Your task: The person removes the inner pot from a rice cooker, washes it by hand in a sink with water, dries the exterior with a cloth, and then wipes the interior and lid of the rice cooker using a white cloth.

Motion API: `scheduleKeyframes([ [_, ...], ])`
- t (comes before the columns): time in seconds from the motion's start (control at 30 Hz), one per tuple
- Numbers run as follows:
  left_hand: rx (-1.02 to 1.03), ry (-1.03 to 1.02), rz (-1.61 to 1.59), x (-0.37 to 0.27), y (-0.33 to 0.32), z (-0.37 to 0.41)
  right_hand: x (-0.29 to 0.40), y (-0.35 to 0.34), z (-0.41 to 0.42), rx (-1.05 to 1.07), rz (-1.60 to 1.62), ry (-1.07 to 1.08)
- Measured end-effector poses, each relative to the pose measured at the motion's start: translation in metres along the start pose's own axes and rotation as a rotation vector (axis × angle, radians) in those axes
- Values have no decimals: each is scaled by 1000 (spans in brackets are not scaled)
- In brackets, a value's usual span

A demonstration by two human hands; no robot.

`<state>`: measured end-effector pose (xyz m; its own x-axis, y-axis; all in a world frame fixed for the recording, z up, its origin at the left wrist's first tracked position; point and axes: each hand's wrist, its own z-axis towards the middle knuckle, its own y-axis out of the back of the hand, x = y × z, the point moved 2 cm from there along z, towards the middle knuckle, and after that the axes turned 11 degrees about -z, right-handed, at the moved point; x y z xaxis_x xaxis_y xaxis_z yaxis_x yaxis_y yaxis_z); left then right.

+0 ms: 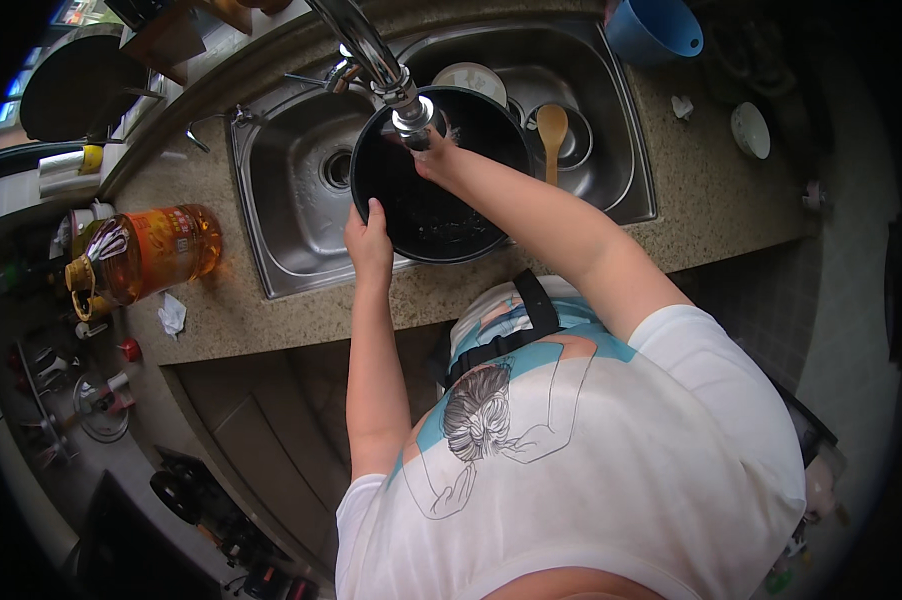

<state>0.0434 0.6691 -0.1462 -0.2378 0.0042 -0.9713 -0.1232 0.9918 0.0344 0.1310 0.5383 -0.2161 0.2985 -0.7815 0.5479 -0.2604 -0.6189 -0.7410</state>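
Observation:
A wide black pan (451, 217) rests over the divider of a double-bowl stainless steel sink (286, 225), right under the chrome faucet (413, 112). My left hand (371, 244) grips its near left rim, thumb on the inside and fingers beneath. Inside the pan, my right hand (436, 154) is directly below the spout, with water splashing around it. The faucet hides most of its fingers, so I cannot tell whether it holds anything. Drops of water show on the pan's dark inner surface.
The right bowl holds a plate (475, 79), a metal bowl (577, 142) and a wooden spoon (552, 131). On the left counter lies an oil bottle (162, 251) beside crumpled tissue (172, 315). A blue bucket (646, 34) and a white bowl (751, 130) are at the right.

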Motion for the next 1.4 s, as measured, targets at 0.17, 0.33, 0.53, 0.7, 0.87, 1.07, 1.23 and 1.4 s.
scheduleKeyframes([
  [0.17,1,-4,46,1,0,-1,-24,-11,-1,-118,-1028,-18],
  [0.33,-49,-63,-70,9,4,1,-16,-7,-62,1120,-2103,-360],
  [0.53,-59,-62,-45,4,-4,-3,20,48,-46,921,-3189,-693],
  [0.7,-129,-61,-126,6,-7,-9,0,28,-59,684,-2808,-572],
  [0.87,-158,-158,-42,10,-8,-8,-38,-17,-43,772,-2229,-153],
  [1.07,-126,-111,14,4,2,-16,12,22,20,-331,-396,-135],
  [1.23,-113,-90,3,12,2,-18,4,34,25,-506,-313,-152],
  [1.4,-114,-129,75,6,2,-17,-28,-8,-8,115,-1485,18],
])
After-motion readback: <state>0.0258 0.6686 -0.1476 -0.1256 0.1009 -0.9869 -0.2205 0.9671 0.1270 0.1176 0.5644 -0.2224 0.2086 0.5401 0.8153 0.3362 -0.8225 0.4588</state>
